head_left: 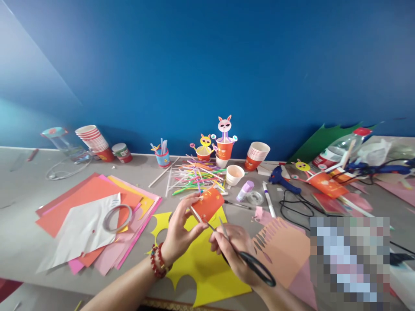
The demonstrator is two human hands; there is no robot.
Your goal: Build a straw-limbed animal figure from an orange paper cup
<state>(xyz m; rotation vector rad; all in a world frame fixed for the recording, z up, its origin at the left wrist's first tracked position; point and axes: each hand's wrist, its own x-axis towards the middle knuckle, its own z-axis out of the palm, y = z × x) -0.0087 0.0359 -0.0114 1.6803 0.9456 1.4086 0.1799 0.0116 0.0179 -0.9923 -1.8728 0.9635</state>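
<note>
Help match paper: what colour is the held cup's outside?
The held cup is orange; see head view.

The left forearm (125, 283) reaches inward, its left hand (177, 229) curved with thumb (197, 232) extended; beside it the right hand (236, 248) grips, its lower fingers seemingly curled, though partly hidden.

- Left of the coloured paper stack (129, 242), the bench (19, 216) lies open, giving a hand a low, flat way in.
- A strip behind that stack is passable, bounded at the back by nested cups (94, 141).
- The scissors (223, 228) in the right hand (233, 250) meet the orange cup (209, 204) in the left hand (181, 224), closing the space between.
- Beyond that cup, the straw heap (196, 176) blocks any low path.
- Glue stick (245, 191), tape roll (255, 198) and white pen (269, 200) leave only narrow gaps.
- Farther right, the glue gun (285, 181) and leaning bottle (340, 149) obstruct.
</note>
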